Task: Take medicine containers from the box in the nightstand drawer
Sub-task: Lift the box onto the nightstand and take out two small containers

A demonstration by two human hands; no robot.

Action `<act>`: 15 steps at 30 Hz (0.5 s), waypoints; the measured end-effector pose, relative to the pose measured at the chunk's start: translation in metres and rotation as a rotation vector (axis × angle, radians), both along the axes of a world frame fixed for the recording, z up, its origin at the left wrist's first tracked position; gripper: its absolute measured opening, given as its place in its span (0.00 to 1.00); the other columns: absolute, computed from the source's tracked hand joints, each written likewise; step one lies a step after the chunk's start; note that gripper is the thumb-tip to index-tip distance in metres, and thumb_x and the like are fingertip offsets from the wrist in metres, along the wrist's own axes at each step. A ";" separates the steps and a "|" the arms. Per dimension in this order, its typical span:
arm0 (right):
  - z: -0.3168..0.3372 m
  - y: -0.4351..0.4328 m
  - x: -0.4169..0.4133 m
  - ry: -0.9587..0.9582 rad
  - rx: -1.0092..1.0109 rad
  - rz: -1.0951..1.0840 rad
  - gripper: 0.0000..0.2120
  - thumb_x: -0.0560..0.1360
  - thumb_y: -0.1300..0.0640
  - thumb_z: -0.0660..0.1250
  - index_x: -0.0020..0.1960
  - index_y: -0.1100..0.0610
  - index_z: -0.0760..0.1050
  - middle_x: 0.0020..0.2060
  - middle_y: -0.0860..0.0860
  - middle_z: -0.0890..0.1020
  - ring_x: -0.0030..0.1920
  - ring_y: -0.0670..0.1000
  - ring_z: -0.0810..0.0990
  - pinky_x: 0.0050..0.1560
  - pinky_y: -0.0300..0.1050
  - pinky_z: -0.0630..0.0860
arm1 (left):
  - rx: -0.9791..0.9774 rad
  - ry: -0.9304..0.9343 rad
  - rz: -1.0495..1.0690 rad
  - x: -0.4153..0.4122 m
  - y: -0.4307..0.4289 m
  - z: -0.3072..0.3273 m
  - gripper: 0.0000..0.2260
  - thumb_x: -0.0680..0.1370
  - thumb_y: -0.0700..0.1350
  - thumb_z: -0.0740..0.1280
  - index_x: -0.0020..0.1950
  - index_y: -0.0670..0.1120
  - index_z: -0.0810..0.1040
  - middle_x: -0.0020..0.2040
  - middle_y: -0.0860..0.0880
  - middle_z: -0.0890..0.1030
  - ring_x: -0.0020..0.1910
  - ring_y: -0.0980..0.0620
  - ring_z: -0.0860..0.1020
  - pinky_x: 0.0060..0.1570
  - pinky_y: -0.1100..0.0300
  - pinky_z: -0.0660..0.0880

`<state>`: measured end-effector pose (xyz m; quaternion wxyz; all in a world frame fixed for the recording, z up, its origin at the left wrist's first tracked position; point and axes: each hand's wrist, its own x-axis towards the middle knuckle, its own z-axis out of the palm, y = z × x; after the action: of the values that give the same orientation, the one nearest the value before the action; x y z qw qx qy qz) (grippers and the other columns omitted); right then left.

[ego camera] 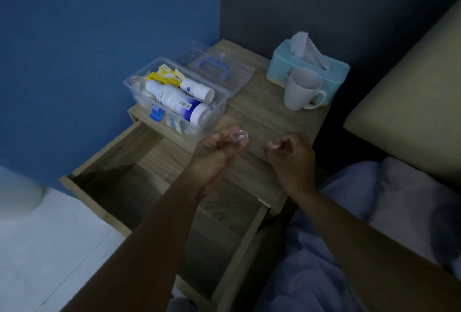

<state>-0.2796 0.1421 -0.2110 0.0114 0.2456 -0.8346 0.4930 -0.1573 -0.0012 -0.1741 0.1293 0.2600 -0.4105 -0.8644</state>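
A clear plastic box (219,102) stands on the nightstand top (264,117), holding a large white bottle (174,102), a smaller white tube (197,89) and yellow packets (164,77). Its clear lid with a blue handle (217,67) lies behind it. Below, the wooden drawer (139,177) is pulled out and looks bare inside. My left hand (214,154) hovers over the nightstand's front edge, pinching a small clear round container (240,137). My right hand (290,157) is beside it, fingers curled around something small and pale (272,146), perhaps a cap.
A white mug (300,92) and a pale blue tissue box (306,67) sit at the back right of the nightstand. A bed with a cushioned headboard (411,102) and light bedding (374,212) lies to the right. Blue wall stands at the left.
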 end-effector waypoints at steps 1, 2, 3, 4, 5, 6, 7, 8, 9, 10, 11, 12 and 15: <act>-0.009 0.002 0.002 0.019 0.013 -0.010 0.09 0.67 0.55 0.77 0.39 0.52 0.76 0.42 0.50 0.79 0.41 0.46 0.81 0.44 0.32 0.76 | -0.091 -0.051 0.017 -0.003 -0.001 -0.003 0.21 0.73 0.39 0.74 0.65 0.42 0.78 0.58 0.47 0.84 0.56 0.53 0.84 0.56 0.58 0.80; -0.016 0.003 0.004 0.054 0.015 -0.021 0.09 0.67 0.57 0.78 0.38 0.53 0.77 0.41 0.50 0.79 0.41 0.45 0.81 0.44 0.31 0.75 | -0.202 -0.103 0.025 -0.006 -0.002 -0.007 0.20 0.72 0.41 0.75 0.64 0.44 0.79 0.57 0.49 0.85 0.54 0.56 0.84 0.55 0.59 0.80; -0.020 0.002 0.006 0.091 0.009 -0.035 0.09 0.67 0.59 0.78 0.37 0.54 0.77 0.40 0.50 0.79 0.41 0.43 0.80 0.45 0.29 0.73 | -0.320 -0.150 0.022 -0.009 -0.004 -0.011 0.20 0.72 0.43 0.75 0.63 0.46 0.80 0.56 0.52 0.84 0.54 0.58 0.83 0.54 0.60 0.80; -0.023 0.001 0.007 0.120 0.004 -0.046 0.09 0.67 0.60 0.78 0.37 0.54 0.77 0.40 0.50 0.80 0.41 0.42 0.79 0.46 0.27 0.71 | -0.438 -0.181 0.012 -0.011 -0.006 -0.015 0.19 0.72 0.44 0.75 0.62 0.47 0.80 0.55 0.54 0.84 0.54 0.60 0.82 0.52 0.62 0.80; -0.025 -0.001 0.008 0.138 0.007 -0.045 0.09 0.67 0.60 0.77 0.38 0.54 0.77 0.41 0.50 0.80 0.42 0.41 0.78 0.47 0.27 0.71 | -0.564 -0.199 0.000 -0.013 -0.007 -0.019 0.19 0.73 0.45 0.74 0.63 0.47 0.79 0.56 0.54 0.83 0.54 0.61 0.82 0.51 0.63 0.79; -0.026 -0.002 0.009 0.148 0.021 -0.037 0.08 0.67 0.60 0.76 0.40 0.54 0.78 0.42 0.49 0.80 0.44 0.43 0.77 0.48 0.29 0.71 | -0.702 -0.207 -0.015 -0.016 -0.008 -0.023 0.18 0.74 0.46 0.72 0.64 0.47 0.78 0.57 0.54 0.82 0.54 0.61 0.81 0.51 0.64 0.78; -0.027 -0.003 0.011 0.155 0.044 -0.034 0.08 0.67 0.60 0.76 0.42 0.54 0.78 0.43 0.49 0.81 0.46 0.45 0.77 0.50 0.33 0.72 | -0.835 -0.216 -0.032 -0.019 -0.010 -0.027 0.17 0.76 0.47 0.70 0.65 0.48 0.77 0.58 0.54 0.81 0.55 0.62 0.80 0.52 0.65 0.76; -0.027 -0.003 0.012 0.157 0.063 -0.042 0.09 0.67 0.60 0.75 0.45 0.54 0.78 0.44 0.48 0.81 0.48 0.48 0.77 0.51 0.37 0.72 | -0.945 -0.232 -0.048 -0.022 -0.011 -0.031 0.17 0.78 0.49 0.68 0.66 0.48 0.76 0.60 0.55 0.80 0.57 0.62 0.78 0.53 0.66 0.75; -0.026 -0.003 0.013 0.151 0.071 -0.054 0.10 0.67 0.60 0.75 0.47 0.53 0.78 0.45 0.48 0.81 0.49 0.49 0.77 0.51 0.40 0.72 | -1.027 -0.252 -0.062 -0.025 -0.012 -0.035 0.17 0.79 0.50 0.66 0.67 0.49 0.75 0.61 0.55 0.79 0.58 0.62 0.77 0.55 0.64 0.74; -0.026 -0.003 0.014 0.142 0.072 -0.061 0.12 0.66 0.61 0.75 0.48 0.53 0.78 0.46 0.48 0.81 0.50 0.50 0.77 0.52 0.40 0.72 | -1.096 -0.273 -0.072 -0.028 -0.013 -0.041 0.16 0.79 0.51 0.64 0.67 0.50 0.74 0.62 0.54 0.78 0.60 0.59 0.76 0.58 0.61 0.75; -0.025 -0.003 0.016 0.133 0.071 -0.062 0.13 0.66 0.61 0.74 0.50 0.53 0.78 0.47 0.48 0.81 0.51 0.49 0.77 0.53 0.39 0.71 | -1.164 -0.296 -0.076 -0.030 -0.013 -0.046 0.16 0.80 0.52 0.63 0.67 0.50 0.74 0.64 0.53 0.77 0.63 0.57 0.74 0.61 0.56 0.74; -0.024 -0.004 0.017 0.126 0.075 -0.060 0.15 0.66 0.62 0.74 0.51 0.53 0.78 0.48 0.49 0.81 0.52 0.49 0.77 0.53 0.38 0.70 | -1.236 -0.318 -0.078 -0.032 -0.011 -0.050 0.16 0.80 0.52 0.62 0.67 0.49 0.74 0.65 0.52 0.77 0.66 0.54 0.72 0.66 0.51 0.71; -0.023 -0.006 0.017 0.107 0.113 -0.041 0.17 0.66 0.61 0.74 0.54 0.55 0.78 0.51 0.49 0.81 0.54 0.48 0.76 0.55 0.33 0.68 | -1.434 -0.348 -0.077 -0.034 -0.006 -0.060 0.17 0.81 0.52 0.61 0.68 0.48 0.72 0.70 0.49 0.74 0.74 0.49 0.65 0.74 0.45 0.60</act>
<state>-0.2625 0.1362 -0.2342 0.0522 0.2550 -0.8641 0.4308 -0.1908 -0.0068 -0.2337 0.1699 0.2303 -0.8980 -0.3343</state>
